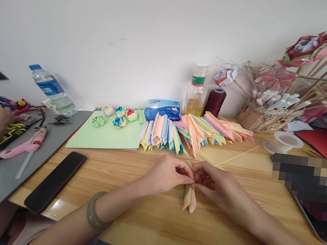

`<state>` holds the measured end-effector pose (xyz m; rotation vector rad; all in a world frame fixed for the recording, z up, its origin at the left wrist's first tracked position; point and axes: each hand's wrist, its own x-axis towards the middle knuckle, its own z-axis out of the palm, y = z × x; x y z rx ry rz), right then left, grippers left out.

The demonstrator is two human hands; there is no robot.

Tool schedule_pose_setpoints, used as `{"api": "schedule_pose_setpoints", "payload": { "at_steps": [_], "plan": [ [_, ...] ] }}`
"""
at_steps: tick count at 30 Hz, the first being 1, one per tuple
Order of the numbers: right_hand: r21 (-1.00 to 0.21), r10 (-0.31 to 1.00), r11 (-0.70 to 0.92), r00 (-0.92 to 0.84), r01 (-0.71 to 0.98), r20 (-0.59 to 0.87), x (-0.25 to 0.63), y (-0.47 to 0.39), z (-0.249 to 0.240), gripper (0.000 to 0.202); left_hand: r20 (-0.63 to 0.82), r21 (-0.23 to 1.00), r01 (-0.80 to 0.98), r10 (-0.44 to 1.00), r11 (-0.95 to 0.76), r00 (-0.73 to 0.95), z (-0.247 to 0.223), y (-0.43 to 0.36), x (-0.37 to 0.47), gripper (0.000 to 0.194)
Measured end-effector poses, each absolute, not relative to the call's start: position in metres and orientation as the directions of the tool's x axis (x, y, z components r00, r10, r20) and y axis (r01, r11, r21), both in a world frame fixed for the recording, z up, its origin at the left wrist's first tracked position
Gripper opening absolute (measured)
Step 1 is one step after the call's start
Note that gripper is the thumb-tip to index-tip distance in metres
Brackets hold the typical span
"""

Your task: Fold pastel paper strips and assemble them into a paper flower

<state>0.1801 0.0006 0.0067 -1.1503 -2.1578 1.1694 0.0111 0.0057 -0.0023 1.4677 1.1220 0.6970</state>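
With our left hand (169, 175) and right hand (223, 189), we pinch the folded paper bundle (190, 200) around its middle above the counter (150, 228), probably so that its folds cannot open.

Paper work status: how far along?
Looks done: five small paper flowers on the green sheet. In hand: a folded paper bundle, pinched by left hand and right hand. Probably left: the loose folded strips heaped beyond the hands; final count can't be told.

A black phone (54, 182) lies on the wooden surface (138, 230). To its left is one pink glue gun (21, 150).
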Motion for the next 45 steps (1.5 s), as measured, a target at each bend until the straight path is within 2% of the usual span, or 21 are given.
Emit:
{"api": "schedule_pose_setpoints", "payload": {
  "at_steps": [8,12,18,23,27,30,32,35,38,41,45],
  "plan": [
    [-0.733,0.862,0.389,-0.5,0.558,0.076,0.18,0.001,0.002,0.02,-0.142,0.98,0.182,0.926,0.082,0.35,0.0,0.008,0.01,0.001],
    [-0.701,0.854,0.419,-0.513,0.577,0.087,0.178,0.001,0.002,0.023,-0.148,0.974,0.211,0.926,0.077,0.348,-0.002,0.007,0.012,0.002],
    [-0.653,0.868,0.433,-0.482,0.621,0.117,0.178,-0.002,-0.004,0.016,-0.194,0.966,0.23,0.922,0.12,0.335,-0.009,0.007,0.012,0.026],
    [-0.443,0.753,0.648,-0.608,0.62,0.249,0.182,-0.004,-0.008,0.022,-0.163,0.956,0.283,0.94,0.076,0.299,-0.01,0.006,0.011,0.026],
    [-0.394,0.693,0.716,-0.656,0.576,0.3,0.184,-0.003,-0.01,0.024,-0.128,0.954,0.297,0.952,0.042,0.279,-0.009,0.005,0.011,0.026],
    [-0.432,0.708,0.694,-0.654,0.576,0.267,0.184,-0.001,-0.009,0.023,-0.091,0.942,0.335,0.955,-0.009,0.282,-0.008,0.004,0.011,0.026],
    [-0.523,0.765,0.615,-0.607,0.59,0.214,0.182,0.0,-0.008,0.023,-0.057,0.908,0.413,0.961,-0.063,0.27,-0.004,0.002,0.012,0.023],
    [-0.691,0.828,0.456,-0.551,0.561,0.099,0.18,0.002,-0.005,0.023,0.01,0.802,0.574,0.963,-0.169,0.269,0.002,-0.002,0.013,0.014],
    [-0.804,0.839,0.333,-0.545,0.492,0.014,0.18,0.005,-0.002,0.024,0.138,0.683,0.651,0.934,-0.331,0.331,0.004,-0.004,0.013,0.009],
    [-0.854,0.842,0.261,-0.539,0.449,-0.026,0.18,0.007,-0.002,0.026,0.252,0.583,0.672,0.888,-0.457,0.385,0.001,-0.006,0.013,0.01],
    [-0.887,0.859,0.205,-0.51,0.414,-0.04,0.179,0.007,-0.004,0.027,0.328,0.546,0.675,0.868,-0.496,0.373,-0.002,-0.008,0.015,0.007]
  ]
}}
